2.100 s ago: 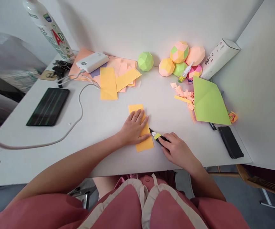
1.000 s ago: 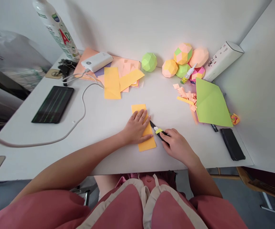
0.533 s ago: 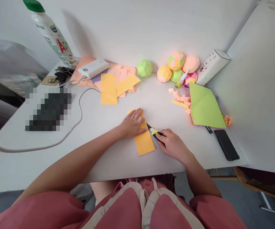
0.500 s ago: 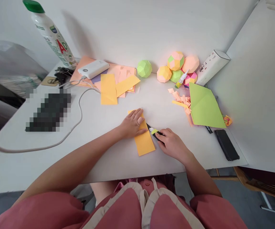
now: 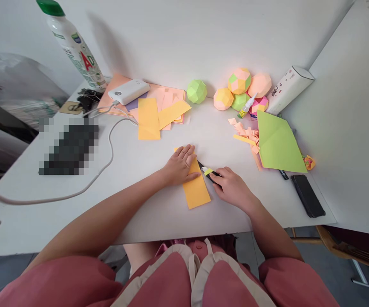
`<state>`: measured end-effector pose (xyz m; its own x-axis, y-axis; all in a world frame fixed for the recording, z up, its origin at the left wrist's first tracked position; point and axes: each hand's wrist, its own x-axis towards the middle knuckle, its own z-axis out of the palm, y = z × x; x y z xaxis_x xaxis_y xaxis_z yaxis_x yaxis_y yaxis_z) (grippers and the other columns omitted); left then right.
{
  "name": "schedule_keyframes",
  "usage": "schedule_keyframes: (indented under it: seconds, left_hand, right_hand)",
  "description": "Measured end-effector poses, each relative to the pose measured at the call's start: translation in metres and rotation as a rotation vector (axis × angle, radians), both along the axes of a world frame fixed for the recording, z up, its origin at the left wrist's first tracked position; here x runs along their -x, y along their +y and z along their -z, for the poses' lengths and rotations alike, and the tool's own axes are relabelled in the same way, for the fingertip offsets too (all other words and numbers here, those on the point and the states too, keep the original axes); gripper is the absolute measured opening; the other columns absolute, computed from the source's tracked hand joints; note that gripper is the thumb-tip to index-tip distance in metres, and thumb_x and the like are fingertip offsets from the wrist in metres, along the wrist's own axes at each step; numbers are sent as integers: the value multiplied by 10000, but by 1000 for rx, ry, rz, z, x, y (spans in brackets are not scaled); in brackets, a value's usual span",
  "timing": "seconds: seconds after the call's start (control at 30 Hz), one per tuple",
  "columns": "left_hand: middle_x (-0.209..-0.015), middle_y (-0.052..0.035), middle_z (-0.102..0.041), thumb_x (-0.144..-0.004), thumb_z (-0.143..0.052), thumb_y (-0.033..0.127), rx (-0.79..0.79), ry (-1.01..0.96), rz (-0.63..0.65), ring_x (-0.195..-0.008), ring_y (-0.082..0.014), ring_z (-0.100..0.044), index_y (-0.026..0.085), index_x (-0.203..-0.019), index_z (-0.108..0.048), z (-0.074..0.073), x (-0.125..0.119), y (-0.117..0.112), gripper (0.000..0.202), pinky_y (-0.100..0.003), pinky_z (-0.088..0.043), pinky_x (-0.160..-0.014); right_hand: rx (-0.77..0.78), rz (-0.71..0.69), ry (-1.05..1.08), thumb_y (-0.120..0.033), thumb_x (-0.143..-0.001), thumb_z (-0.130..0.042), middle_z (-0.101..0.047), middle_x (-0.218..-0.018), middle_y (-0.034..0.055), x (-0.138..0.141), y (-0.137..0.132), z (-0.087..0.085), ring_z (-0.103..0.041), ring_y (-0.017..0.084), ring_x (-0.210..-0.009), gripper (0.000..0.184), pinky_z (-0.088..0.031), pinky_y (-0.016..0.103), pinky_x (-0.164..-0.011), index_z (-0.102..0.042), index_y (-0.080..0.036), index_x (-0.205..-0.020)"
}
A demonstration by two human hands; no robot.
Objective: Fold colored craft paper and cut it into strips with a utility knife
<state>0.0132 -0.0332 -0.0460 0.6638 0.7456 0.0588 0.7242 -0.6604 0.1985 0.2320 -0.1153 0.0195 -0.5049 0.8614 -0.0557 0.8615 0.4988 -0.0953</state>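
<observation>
My left hand [image 5: 181, 165] lies flat on a folded strip of orange-yellow paper [image 5: 197, 192], fingers stretched out, pressing it to the white table. In my right hand [image 5: 231, 184] is a black and yellow-green utility knife [image 5: 209, 172], its fingers wrapped round the handle. The dark blade points away from me and to the left, at the paper's right edge. Whether the blade touches the paper I cannot tell. Two more orange-yellow paper pieces, one upright rectangle [image 5: 149, 119] and one slanted strip [image 5: 174, 114], lie farther back on the left.
Several faceted paper balls stand by the wall, a green one [image 5: 197, 91] apart from the others. Pink paper scraps [image 5: 246, 133], a green sheet [image 5: 280, 143] and a black phone-like case [image 5: 308, 195] lie right. A white power bank [image 5: 129, 91], cable [image 5: 110, 147] and bottle [image 5: 76, 49] are left.
The view has shifted slightly, so everything sits a little farther right in the picture. The knife blade reaches slightly farther up along the paper's edge. My left hand stays on the paper.
</observation>
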Motion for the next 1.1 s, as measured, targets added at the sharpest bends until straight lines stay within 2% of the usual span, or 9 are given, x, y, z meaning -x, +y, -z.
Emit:
schedule_keyframes:
  seconds: [0.2, 0.4, 0.63, 0.77, 1.1]
  left_hand:
    - [-1568, -191, -229, -911, -328, 631, -5, -11, -1, -1473, -283, -144, 28, -1447, -307, 5, 0, 0, 807, -437, -134, -1203]
    - [-1579, -227, -134, -901, -271, 673, -18, -32, -13, -1477, -275, -110, -22, -1491, -158, 7, 1, 1, 919, -418, -106, -1204]
    - [-1567, -275, -90, -905, -236, 672, -43, -32, -9, -1478, -284, -81, -91, -1469, -131, 7, 0, 0, 955, -407, -98, -1199]
    - [-1564, -280, -113, -908, -252, 660, -52, -38, 4, -1477, -296, -90, -86, -1472, -117, 10, 1, 0, 945, -423, -113, -1196]
    - [-1577, -269, -40, -896, -291, 656, -14, -65, 6, -1479, -299, -54, -55, -1488, 9, 13, 5, 2, 972, -447, -118, -1194]
  right_hand:
    - [5, 17, -4, -106, -872, -513, -641, -1050, 130, 1, 8, -1, -556, 253, -994, 356, -528, 387, -826, -647, -160, -1198]
    - [10, 20, -31, -121, -880, -516, -639, -1040, 118, 7, 20, 0, -549, 245, -996, 347, -512, 373, -842, -653, -171, -1195]
    - [45, 61, -51, -122, -885, -507, -636, -1019, 108, 13, 28, -3, -541, 242, -998, 331, -501, 347, -818, -665, -169, -1171]
    - [64, 89, -66, -119, -886, -487, -631, -1027, 117, 16, 31, -5, -529, 246, -1007, 345, -489, 343, -803, -658, -163, -1182]
    - [101, 113, -65, -145, -894, -487, -609, -1025, 118, 22, 36, -5, -501, 247, -1006, 343, -443, 322, -762, -638, -147, -1202]
